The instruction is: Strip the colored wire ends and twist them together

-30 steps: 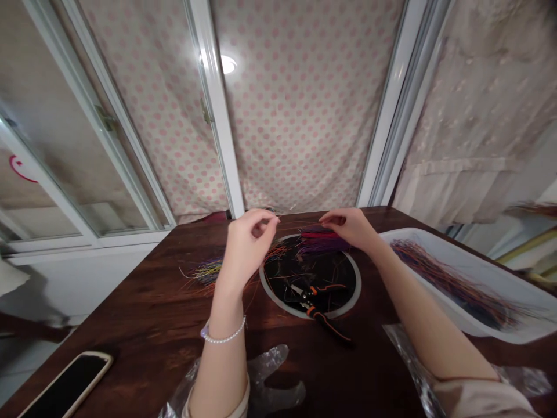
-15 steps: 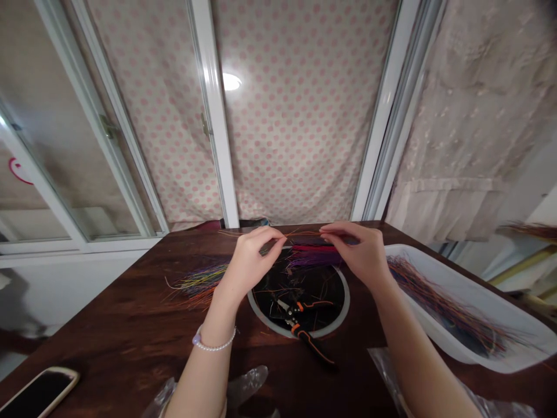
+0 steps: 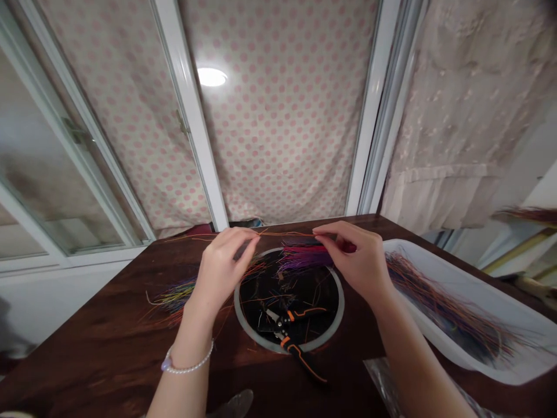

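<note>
Thin orange wires [image 3: 285,234] stretch between my two hands above the far part of the table. My left hand [image 3: 226,261] pinches them between thumb and fingertips, with loose ends trailing off to the left. At the other end, my right hand [image 3: 354,255] pinches the wires the same way. Below the hands lies a round black mat [image 3: 313,296] with a grey rim. Black and orange wire strippers [image 3: 290,334] rest open across its near edge. A purple and red wire bundle [image 3: 304,256] lies on its far side, partly behind my right hand.
A multicoloured wire bundle [image 3: 172,296] lies left of the mat, partly hidden by my left arm. On the right stands a white plastic tub [image 3: 509,313] with many wires inside. Clear plastic bags [image 3: 383,380] lie near the front edge. Curtained windows [image 3: 278,116] rise behind the table.
My left hand has moved left, away from the right hand, and more of the orange wires shows between them. The camera view has shifted slightly; the phone has nearly left the picture.
</note>
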Action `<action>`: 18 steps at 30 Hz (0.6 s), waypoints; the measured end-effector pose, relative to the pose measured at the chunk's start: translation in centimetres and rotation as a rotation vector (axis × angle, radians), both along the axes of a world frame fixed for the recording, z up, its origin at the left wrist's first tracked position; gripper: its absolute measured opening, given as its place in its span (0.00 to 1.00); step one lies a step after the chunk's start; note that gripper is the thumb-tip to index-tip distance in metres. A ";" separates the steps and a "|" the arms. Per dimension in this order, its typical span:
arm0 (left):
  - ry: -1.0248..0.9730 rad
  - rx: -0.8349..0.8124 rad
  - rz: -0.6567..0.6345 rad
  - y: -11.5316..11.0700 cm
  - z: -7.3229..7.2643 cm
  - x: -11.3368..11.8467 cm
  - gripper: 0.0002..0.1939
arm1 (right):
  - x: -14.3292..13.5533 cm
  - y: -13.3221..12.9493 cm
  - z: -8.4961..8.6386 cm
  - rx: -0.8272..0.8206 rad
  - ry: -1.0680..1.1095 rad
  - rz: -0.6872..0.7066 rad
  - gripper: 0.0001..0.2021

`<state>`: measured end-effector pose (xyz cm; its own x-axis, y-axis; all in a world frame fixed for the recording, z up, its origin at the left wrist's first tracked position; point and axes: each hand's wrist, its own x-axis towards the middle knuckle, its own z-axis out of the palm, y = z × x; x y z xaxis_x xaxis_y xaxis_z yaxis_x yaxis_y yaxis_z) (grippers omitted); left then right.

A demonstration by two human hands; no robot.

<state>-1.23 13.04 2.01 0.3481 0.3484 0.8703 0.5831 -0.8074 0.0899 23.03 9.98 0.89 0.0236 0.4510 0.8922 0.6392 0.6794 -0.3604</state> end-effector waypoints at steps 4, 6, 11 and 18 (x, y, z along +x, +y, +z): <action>0.028 0.068 0.116 0.2 0.0 -0.6 0.07 | 0.7 -0.2 0.3 0.025 0.010 -0.052 0.08; 0.011 0.086 0.181 0.3 0.0 -0.9 0.08 | 1.3 -0.2 0.4 0.030 0.035 -0.111 0.08; -0.141 0.060 0.288 0.7 -0.1 -1.4 0.09 | 2.9 0.2 0.1 -0.129 0.312 -0.235 0.03; -0.277 0.025 0.440 1.2 -0.8 -1.3 0.10 | 2.7 0.7 0.1 -0.329 0.613 0.078 0.15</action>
<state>-2.53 14.24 1.23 -0.0710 0.3878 0.9190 0.8251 -0.4948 0.2726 25.72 10.67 1.00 0.4359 0.7163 0.5449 0.2087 0.5085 -0.8354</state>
